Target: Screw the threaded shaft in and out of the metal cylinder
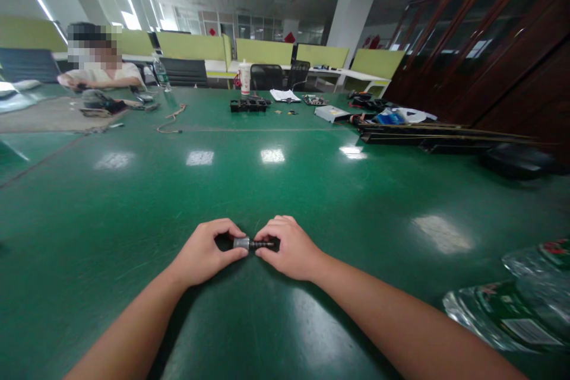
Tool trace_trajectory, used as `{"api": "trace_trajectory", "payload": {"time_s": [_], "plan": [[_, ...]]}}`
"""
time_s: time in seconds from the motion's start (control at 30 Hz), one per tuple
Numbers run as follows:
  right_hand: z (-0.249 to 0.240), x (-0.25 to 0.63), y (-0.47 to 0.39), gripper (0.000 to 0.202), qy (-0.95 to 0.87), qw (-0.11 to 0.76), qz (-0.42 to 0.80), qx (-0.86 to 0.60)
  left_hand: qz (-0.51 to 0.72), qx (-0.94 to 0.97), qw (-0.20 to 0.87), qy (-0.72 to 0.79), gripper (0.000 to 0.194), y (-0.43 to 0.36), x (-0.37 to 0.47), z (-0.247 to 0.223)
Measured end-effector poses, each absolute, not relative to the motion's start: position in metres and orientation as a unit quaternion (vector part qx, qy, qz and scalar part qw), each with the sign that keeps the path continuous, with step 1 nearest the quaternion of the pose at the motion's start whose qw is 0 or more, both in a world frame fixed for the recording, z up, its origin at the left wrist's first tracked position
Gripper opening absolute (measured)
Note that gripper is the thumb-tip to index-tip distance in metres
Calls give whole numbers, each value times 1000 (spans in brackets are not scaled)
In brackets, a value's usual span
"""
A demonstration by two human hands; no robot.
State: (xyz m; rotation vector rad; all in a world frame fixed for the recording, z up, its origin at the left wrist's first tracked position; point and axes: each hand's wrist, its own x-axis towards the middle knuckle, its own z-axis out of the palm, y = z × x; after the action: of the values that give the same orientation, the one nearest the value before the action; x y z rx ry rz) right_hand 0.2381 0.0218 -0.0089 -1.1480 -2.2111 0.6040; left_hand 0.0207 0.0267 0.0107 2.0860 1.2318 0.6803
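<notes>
A small metal part (241, 243) lies level, low over the green table or on it; which of the two I cannot tell. It has a smooth grey cylinder at the left and a thin dark shaft (259, 244), ribbed like a spring or thread, at the right. My left hand (206, 251) pinches the cylinder between thumb and forefinger. Around the shaft, the thumb and fingers of my right hand (289, 247) are closed from the other side. The shaft's right end is partly hidden in that hand.
Large clear plastic bottles (512, 309) lie at the near right. Along the far edge stand a black bracket-like part (249, 105), a white cup (244, 78), a grey box (332, 113) and long dark strips (401, 134). A person (104, 68) sits at the far left near a water bottle (161, 73).
</notes>
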Motion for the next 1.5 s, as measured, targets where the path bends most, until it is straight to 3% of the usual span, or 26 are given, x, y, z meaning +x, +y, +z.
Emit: {"api": "trace_trajectory", "payload": {"time_s": [1.5], "plan": [[-9, 249, 32, 8, -771, 291, 171, -540, 264, 778, 280, 497, 12, 31, 15, 11]]}}
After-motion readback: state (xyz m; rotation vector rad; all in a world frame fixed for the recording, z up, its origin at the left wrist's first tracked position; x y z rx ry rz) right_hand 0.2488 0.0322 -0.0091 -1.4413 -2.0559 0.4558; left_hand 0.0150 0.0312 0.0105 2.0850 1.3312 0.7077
